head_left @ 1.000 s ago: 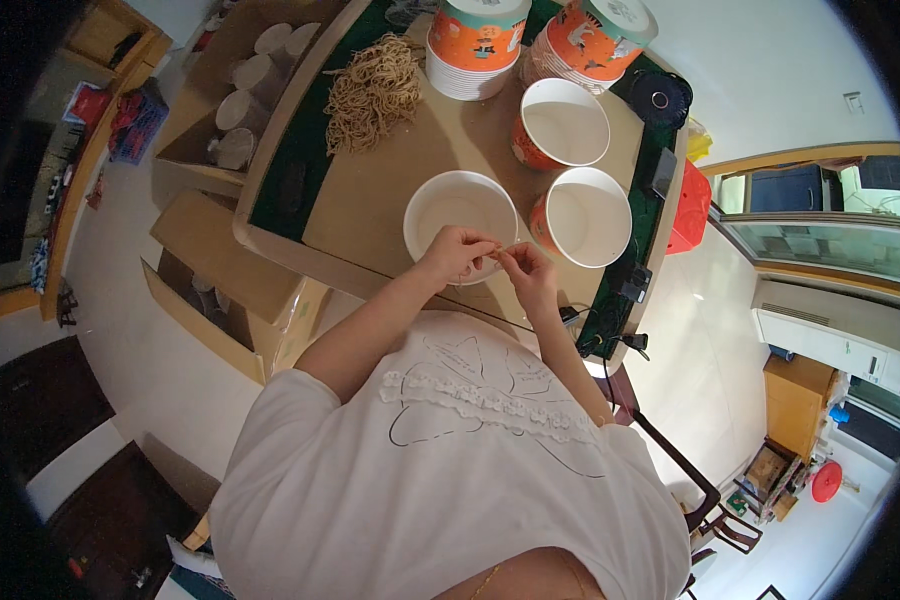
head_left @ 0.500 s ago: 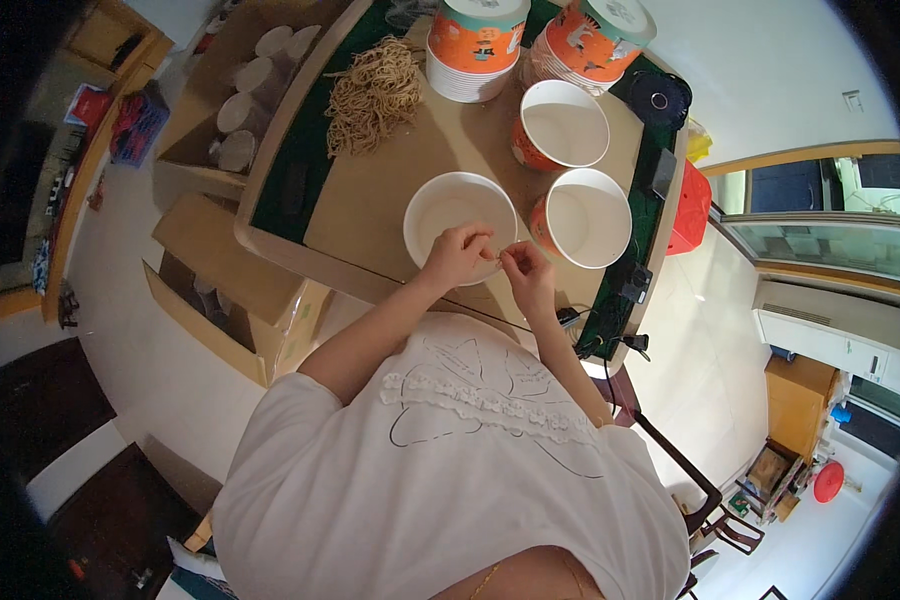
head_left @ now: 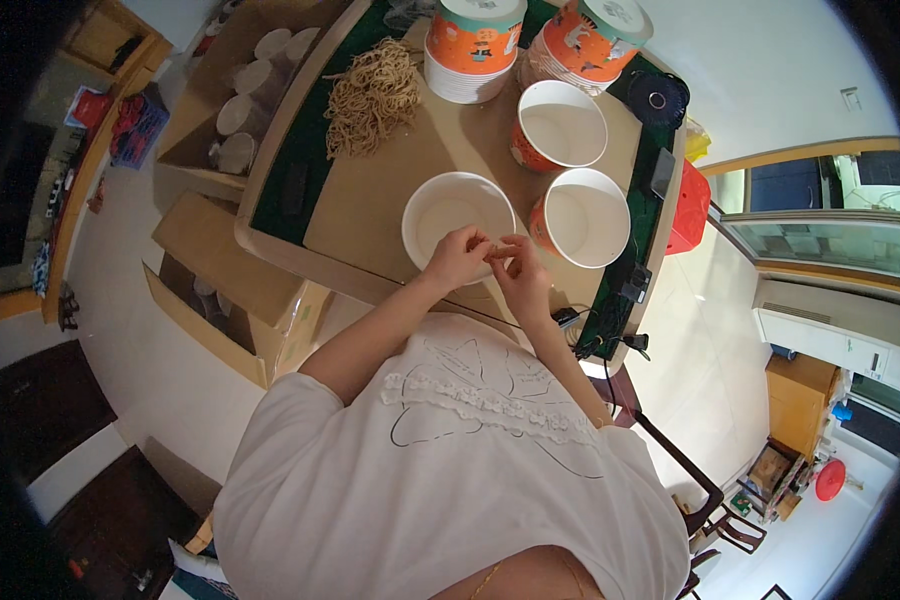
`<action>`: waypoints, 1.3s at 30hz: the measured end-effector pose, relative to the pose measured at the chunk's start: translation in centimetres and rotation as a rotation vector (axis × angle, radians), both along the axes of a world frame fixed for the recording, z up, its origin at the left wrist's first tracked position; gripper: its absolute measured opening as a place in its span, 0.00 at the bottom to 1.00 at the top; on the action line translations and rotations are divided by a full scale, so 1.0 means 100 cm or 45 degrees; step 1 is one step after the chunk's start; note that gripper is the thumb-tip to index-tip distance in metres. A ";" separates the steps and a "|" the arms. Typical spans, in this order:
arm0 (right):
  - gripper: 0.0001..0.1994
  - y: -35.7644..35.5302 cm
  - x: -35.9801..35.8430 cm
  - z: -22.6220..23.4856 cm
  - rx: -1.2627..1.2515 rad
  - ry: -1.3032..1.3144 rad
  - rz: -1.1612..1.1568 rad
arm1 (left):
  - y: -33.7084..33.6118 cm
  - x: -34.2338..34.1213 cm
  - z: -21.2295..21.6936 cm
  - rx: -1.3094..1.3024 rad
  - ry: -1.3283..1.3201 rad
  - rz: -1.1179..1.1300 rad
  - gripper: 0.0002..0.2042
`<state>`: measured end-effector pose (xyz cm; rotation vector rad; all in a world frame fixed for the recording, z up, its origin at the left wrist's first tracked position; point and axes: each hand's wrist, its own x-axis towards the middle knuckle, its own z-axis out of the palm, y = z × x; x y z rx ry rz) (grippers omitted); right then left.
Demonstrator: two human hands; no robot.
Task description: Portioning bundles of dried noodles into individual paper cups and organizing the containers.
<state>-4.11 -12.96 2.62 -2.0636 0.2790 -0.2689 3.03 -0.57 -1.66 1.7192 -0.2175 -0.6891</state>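
My left hand (head_left: 458, 257) and my right hand (head_left: 520, 277) meet over the near right rim of a white paper tub (head_left: 432, 222). The fingers of both are pinched together, tip to tip; whatever lies between them is too small to make out. Just right of my hands stands a second open tub (head_left: 590, 220), white inside with an orange outside. Behind it is a third open tub (head_left: 565, 125) of the same sort. A tangled heap of tan cord loops (head_left: 375, 98) lies at the table's far left.
Two stacks of upturned orange tubs, one a left stack (head_left: 470, 50) and one a right stack (head_left: 582, 45), stand at the back. A black round object (head_left: 658, 100), a phone (head_left: 662, 173) and cables (head_left: 600, 335) line the right edge. Cardboard boxes (head_left: 235, 285) sit left of the table.
My right hand has shifted slightly left and up, so its fingertips now touch those of my left hand. The tubs and cord heap stay where they were.
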 end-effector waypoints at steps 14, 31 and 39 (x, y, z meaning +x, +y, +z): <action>0.03 -0.001 0.002 -0.007 0.030 -0.054 0.066 | 0.000 -0.002 -0.003 -0.070 -0.126 0.109 0.05; 0.05 -0.004 -0.001 -0.015 -0.115 0.003 0.015 | -0.002 -0.002 0.001 0.022 -0.156 0.080 0.04; 0.04 -0.004 -0.002 -0.016 -0.035 -0.030 0.001 | -0.003 -0.004 0.006 0.023 -0.146 0.109 0.04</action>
